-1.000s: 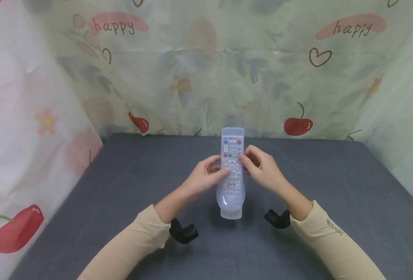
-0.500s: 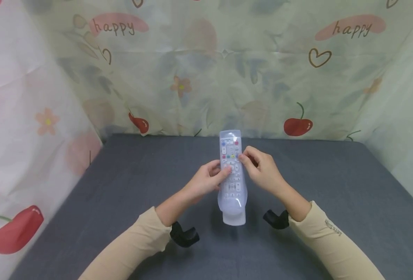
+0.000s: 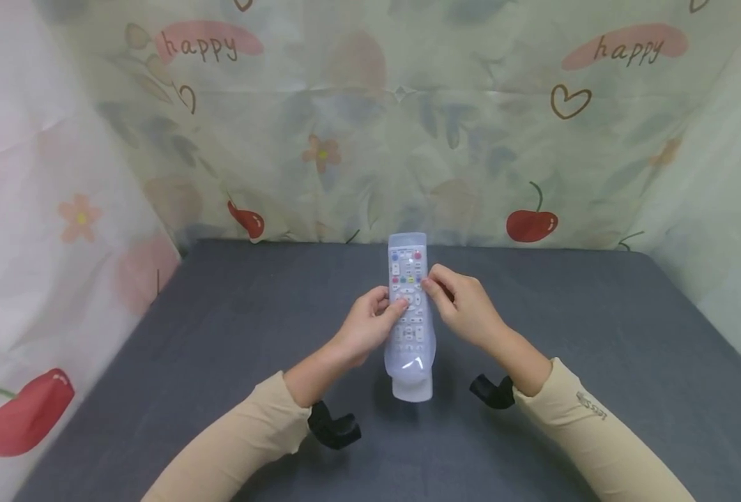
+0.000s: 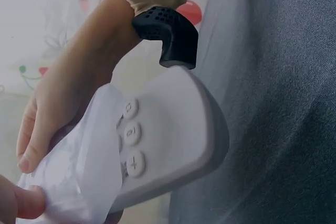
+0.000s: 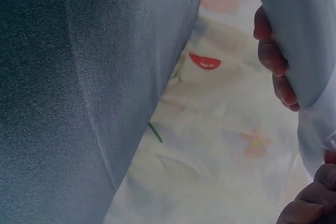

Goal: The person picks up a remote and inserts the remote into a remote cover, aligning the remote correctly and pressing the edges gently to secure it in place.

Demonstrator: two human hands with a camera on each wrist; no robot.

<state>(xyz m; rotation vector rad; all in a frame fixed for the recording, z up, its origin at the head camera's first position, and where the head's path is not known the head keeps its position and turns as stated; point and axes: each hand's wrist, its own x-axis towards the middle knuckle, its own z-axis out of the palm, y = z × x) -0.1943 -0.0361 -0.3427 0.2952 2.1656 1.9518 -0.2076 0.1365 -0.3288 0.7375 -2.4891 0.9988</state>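
A white remote control (image 3: 413, 392) with rows of buttons is held upright above the table, in a loose translucent cover (image 3: 411, 362). Its rounded lower end sticks out of the cover; in the left wrist view that bare end of the remote control (image 4: 173, 119) shows several buttons, with the cover's edge (image 4: 102, 156) beside them. My left hand (image 3: 370, 324) grips the left side, thumb on the front, fingers (image 5: 273, 59) curled behind. My right hand (image 3: 464, 303) pinches the cover's right edge about halfway up, with thumb and bent fingers.
A dark grey cloth covers the table (image 3: 245, 314). Patterned curtains (image 3: 370, 139) stand behind it and on both sides. Black curved wrist mounts (image 3: 334, 427) hang below the beige sleeves (image 3: 232, 436) at both wrists.
The remote control in its cover has shifted slightly nearer to me and a little left. It tilted briefly, then straightened. Both hands have kept hold of it.
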